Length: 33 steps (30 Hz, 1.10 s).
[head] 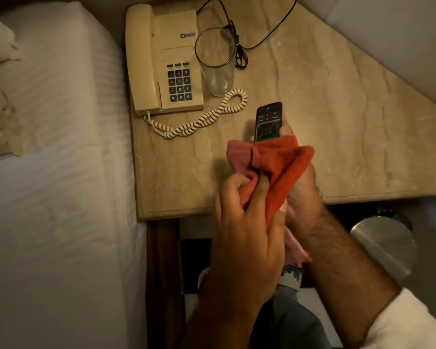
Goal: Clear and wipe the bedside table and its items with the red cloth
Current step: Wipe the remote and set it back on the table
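Adjoining a white bed (61, 172), marble bedside table (337, 122) bearing telephone (171, 61), glass (215, 61).

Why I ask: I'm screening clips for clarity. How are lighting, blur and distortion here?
Head view: dim, warm light; soft overall; wide-angle bending at the marble bedside table's edges; the left hand shadows the tabletop; the clear drinking glass shows no strong glare.
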### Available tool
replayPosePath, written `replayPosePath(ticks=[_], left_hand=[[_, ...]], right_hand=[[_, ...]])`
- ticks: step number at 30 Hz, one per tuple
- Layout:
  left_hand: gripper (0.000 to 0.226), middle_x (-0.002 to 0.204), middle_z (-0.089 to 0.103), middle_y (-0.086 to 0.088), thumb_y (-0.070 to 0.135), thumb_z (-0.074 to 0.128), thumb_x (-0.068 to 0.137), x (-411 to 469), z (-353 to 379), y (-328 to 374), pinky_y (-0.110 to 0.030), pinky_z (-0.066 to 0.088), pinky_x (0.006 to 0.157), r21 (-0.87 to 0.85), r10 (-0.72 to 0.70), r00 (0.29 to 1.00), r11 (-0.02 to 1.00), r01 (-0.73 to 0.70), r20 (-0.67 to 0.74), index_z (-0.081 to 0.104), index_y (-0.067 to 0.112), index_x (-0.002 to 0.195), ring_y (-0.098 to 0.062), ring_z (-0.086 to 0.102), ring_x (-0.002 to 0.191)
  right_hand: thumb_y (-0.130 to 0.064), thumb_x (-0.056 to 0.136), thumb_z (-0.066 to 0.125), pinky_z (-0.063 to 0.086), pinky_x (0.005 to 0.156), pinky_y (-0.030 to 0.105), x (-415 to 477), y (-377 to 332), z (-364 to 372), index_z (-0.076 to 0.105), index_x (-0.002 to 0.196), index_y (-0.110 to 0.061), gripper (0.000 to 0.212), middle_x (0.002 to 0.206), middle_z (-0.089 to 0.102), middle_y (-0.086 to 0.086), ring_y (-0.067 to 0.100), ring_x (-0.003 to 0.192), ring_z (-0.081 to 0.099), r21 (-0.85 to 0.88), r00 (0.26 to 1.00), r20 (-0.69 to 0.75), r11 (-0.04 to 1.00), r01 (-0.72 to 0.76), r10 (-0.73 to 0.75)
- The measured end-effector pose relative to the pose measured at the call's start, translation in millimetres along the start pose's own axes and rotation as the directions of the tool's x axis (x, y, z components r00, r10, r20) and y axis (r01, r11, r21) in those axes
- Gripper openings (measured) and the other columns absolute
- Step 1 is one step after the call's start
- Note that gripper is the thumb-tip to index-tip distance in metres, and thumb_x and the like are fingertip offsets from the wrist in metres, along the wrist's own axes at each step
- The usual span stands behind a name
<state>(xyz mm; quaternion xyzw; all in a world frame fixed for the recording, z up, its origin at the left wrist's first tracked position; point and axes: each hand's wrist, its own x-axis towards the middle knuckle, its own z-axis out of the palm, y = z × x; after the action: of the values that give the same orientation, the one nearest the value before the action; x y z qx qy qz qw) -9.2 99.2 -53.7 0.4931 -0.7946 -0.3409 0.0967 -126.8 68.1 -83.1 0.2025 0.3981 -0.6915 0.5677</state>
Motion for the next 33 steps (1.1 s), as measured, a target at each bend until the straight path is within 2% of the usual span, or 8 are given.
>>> replayPosePath(ticks=[4, 7, 11, 14, 16, 22, 27, 33], left_hand=[[0.060, 0.151, 0.045, -0.008, 0.049, 0.035, 0.106, 24.3, 1.5, -9.7, -0.040, 0.048, 0.112, 0.050, -0.060, 0.998, 0.997, 0.060, 0.002, 0.051, 0.021, 0.157, -0.022, 0.046, 0.135], [0.056, 0.149, 0.043, -0.009, 0.046, 0.040, 0.109, 83.9, 1.1, -20.8, -0.043, 0.043, 0.115, 0.114, -0.096, 0.994, 0.988, 0.100, -0.046, 0.046, 0.023, 0.160, -0.023, 0.041, 0.136], [0.047, 0.140, 0.048, -0.008, 0.042, 0.045, 0.111, 116.0, 2.5, -25.5, -0.044, 0.043, 0.115, 0.034, -0.113, 0.993, 0.993, 0.115, -0.038, 0.057, 0.022, 0.151, -0.023, 0.042, 0.132], [0.046, 0.140, 0.048, -0.003, 0.046, 0.044, 0.108, 73.4, 3.2, -22.3, -0.044, 0.050, 0.110, -0.132, -0.076, 0.997, 0.989, 0.073, -0.017, 0.065, 0.020, 0.141, -0.021, 0.051, 0.129], [0.042, 0.140, 0.049, 0.003, 0.051, 0.044, 0.107, 33.5, 1.4, -22.9, -0.042, 0.055, 0.106, -0.298, -0.075, 0.997, 0.951, 0.082, 0.035, 0.064, 0.028, 0.136, -0.015, 0.058, 0.127], [0.053, 0.141, 0.047, -0.001, 0.040, 0.047, 0.105, 9.8, -7.2, -48.7, -0.042, 0.056, 0.105, -0.331, -0.208, 0.977, 0.926, 0.183, -0.041, 0.060, 0.013, 0.149, -0.013, 0.061, 0.126], [0.060, 0.147, 0.047, -0.021, 0.042, 0.046, 0.106, 79.4, -18.7, -65.4, -0.052, 0.054, 0.107, 0.022, -0.053, 0.939, 0.998, 0.065, -0.339, 0.051, 0.008, 0.156, -0.034, 0.053, 0.133], [0.071, 0.164, 0.038, -0.015, 0.054, 0.053, 0.104, 108.5, 13.4, -110.1, -0.051, 0.040, 0.116, 0.513, -0.099, 0.980, 0.840, 0.176, -0.174, 0.031, 0.029, 0.167, -0.036, 0.040, 0.148]], right_hand=[[-0.035, 0.111, 0.052, 0.063, 0.068, 0.030, -10.0, 18.4, -7.8, 0.071, 0.115, -0.011, 0.031, 0.088, 0.070, 0.009, 0.018, 0.074, 0.072, -0.125, 0.999, 0.033, 0.992, -0.020, 0.024], [-0.034, 0.114, 0.039, 0.058, 0.102, 0.041, -21.3, 37.4, -9.2, 0.056, 0.150, -0.026, 0.041, 0.131, 0.075, 0.007, 0.023, 0.118, 0.072, -0.253, 0.992, 0.119, 0.966, 0.063, -0.033], [-0.037, 0.113, 0.041, 0.056, 0.106, 0.044, -10.9, 34.8, -5.4, 0.048, 0.157, -0.034, 0.044, 0.141, 0.070, 0.004, 0.025, 0.128, 0.068, -0.284, 0.987, 0.147, 0.954, 0.097, -0.057], [-0.040, 0.112, 0.045, 0.060, 0.088, 0.039, 9.9, 14.9, 3.1, 0.055, 0.147, -0.008, 0.048, 0.111, 0.078, 0.010, 0.027, 0.097, 0.074, -0.258, 0.993, 0.094, 0.962, 0.091, -0.069], [-0.044, 0.109, 0.050, 0.062, 0.067, 0.037, 23.4, 3.9, 5.9, 0.060, 0.135, -0.012, 0.042, 0.094, 0.074, 0.014, 0.026, 0.072, 0.072, -0.193, 0.996, 0.073, 0.979, 0.061, -0.047], [-0.040, 0.105, 0.059, 0.059, 0.059, 0.027, 50.8, -8.4, -10.7, 0.074, 0.106, -0.014, 0.030, 0.082, 0.075, 0.004, 0.016, 0.064, 0.069, -0.424, 0.988, -0.057, 0.899, 0.106, -0.143], [-0.038, 0.107, 0.058, 0.061, 0.079, 0.043, 66.7, -6.0, -20.7, 0.062, 0.093, -0.023, 0.021, 0.091, 0.072, 0.003, 0.023, 0.085, 0.072, -0.800, 0.951, -0.036, 0.579, 0.157, -0.308], [-0.037, 0.106, 0.060, 0.040, 0.055, 0.000, 75.6, 5.7, -17.6, 0.057, 0.104, -0.017, 0.020, 0.085, 0.057, -0.016, -0.004, 0.074, 0.054, -0.972, 0.858, 0.115, 0.120, 0.201, -0.501]])
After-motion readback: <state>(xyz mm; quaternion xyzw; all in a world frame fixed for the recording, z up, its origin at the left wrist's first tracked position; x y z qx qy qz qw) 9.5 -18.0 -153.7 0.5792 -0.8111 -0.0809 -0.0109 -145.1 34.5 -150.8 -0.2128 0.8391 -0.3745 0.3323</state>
